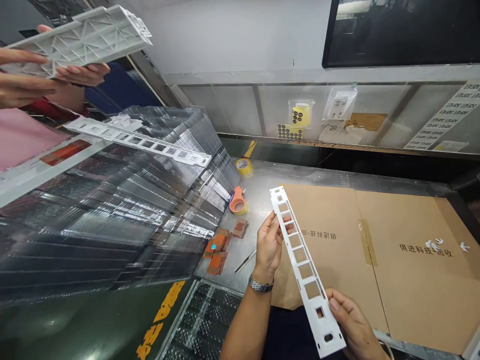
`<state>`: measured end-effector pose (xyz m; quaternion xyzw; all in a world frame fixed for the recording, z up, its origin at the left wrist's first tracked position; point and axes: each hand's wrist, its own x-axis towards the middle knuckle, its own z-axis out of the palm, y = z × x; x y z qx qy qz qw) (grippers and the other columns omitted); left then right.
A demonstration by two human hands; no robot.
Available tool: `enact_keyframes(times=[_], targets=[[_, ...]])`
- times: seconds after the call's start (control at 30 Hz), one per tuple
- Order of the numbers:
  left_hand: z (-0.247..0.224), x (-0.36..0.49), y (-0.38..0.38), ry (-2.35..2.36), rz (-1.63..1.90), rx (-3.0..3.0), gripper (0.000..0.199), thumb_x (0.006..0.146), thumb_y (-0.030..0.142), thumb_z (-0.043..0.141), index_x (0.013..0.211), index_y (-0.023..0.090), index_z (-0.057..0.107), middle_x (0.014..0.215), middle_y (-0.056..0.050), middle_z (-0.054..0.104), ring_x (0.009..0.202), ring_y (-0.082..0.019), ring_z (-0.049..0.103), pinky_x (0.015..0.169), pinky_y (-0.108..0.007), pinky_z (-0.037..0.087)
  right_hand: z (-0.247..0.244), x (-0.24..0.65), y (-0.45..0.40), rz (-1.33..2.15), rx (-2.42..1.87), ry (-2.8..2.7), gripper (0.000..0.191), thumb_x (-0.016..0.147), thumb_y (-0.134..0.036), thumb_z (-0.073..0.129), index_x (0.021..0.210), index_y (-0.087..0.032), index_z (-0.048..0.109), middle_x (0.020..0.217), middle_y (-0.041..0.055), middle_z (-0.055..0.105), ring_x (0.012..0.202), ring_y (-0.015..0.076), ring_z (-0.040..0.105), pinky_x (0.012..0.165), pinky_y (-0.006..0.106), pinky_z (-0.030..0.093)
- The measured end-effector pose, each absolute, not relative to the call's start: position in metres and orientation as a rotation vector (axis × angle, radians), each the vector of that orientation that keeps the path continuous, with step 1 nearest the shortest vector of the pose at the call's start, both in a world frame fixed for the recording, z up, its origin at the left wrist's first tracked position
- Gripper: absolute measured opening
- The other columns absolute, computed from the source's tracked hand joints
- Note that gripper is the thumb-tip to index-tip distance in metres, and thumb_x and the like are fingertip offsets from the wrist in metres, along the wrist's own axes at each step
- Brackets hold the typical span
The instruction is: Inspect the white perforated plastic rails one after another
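1. The left hand (268,246) pinched the white slotted strip (303,263) by its long edge near the far end.
2. The right hand (348,320) pinched the opposite edge near the close end.
3. The strip slanted above the cardboard (348,280), with room rightward toward the white scraps (434,245).
4. The wrapped stack (150,220) bounded the left side.

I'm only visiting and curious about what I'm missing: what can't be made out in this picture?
In the head view:
- Left hand: fingers partly hidden by the white slotted strip.
- Right hand: its forearm is cut off by the bottom edge.
- Black screen: cut off by the top edge.
- White scraps: too small to identify.
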<state>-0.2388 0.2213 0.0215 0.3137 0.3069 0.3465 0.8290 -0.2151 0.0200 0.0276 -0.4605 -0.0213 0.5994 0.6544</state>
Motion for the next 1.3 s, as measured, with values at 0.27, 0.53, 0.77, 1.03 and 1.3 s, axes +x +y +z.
enact_keyframes(times=[0.27, 0.53, 0.77, 1.03, 1.3], targets=[[0.026, -0.241, 0.218, 0.637, 0.738, 0.688, 0.032, 0.080, 0.024, 0.059, 0.110, 0.016, 0.056, 0.087, -0.005, 0.068, 0.070, -0.013, 0.062, 0.068, -0.026, 0.050, 0.025, -0.215, 0.019, 1.376, -1.026, -0.099, 0.035, 0.077, -0.048, 0.059, 0.075, -0.014, 0.056, 0.057, -0.0031, 0.047, 0.048, 0.0050, 0.036, 0.047, 0.018, 0.030], [0.027, -0.254, 0.194, 0.762, 0.585, 0.870, 0.040, 0.086, 0.048, 0.042, 0.099, 0.013, 0.058, 0.075, -0.007, 0.061, 0.057, -0.010, 0.052, 0.045, -0.018, 0.033, 0.030, -0.213, 0.022, 1.312, -1.013, -0.050, 0.034, 0.077, -0.047, 0.061, 0.074, -0.014, 0.055, 0.060, -0.0026, 0.048, 0.050, 0.0054, 0.036, 0.048, 0.018, 0.029], [0.030, -0.281, 0.167, 0.601, 0.257, 1.241, 0.034, 0.075, 0.040, 0.065, 0.096, 0.017, 0.052, 0.059, 0.006, 0.044, 0.053, -0.006, 0.037, 0.049, -0.019, 0.028, 0.026, -0.211, 0.020, 1.248, -1.062, -0.108, 0.034, 0.079, -0.048, 0.058, 0.076, -0.014, 0.055, 0.060, -0.0028, 0.048, 0.051, 0.0055, 0.036, 0.049, 0.018, 0.029], [0.039, -0.283, 0.161, 0.620, 0.202, 1.212, 0.027, 0.085, 0.042, 0.050, 0.093, 0.017, 0.049, 0.054, 0.006, 0.046, 0.042, -0.005, 0.035, 0.040, -0.018, 0.026, 0.027, -0.212, 0.018, 1.243, -1.071, -0.092, 0.034, 0.078, -0.048, 0.059, 0.078, -0.014, 0.056, 0.060, -0.0030, 0.049, 0.050, 0.0053, 0.038, 0.048, 0.018, 0.030], [0.039, -0.285, 0.159, 0.676, 0.276, 1.227, 0.029, 0.090, 0.041, 0.040, 0.081, 0.016, 0.052, 0.053, 0.005, 0.049, 0.041, -0.004, 0.038, 0.040, -0.018, 0.028, 0.029, -0.215, 0.018, 1.248, -1.054, -0.035, 0.035, 0.074, -0.049, 0.063, 0.073, -0.015, 0.056, 0.056, -0.0036, 0.048, 0.047, 0.0046, 0.037, 0.046, 0.017, 0.031]])
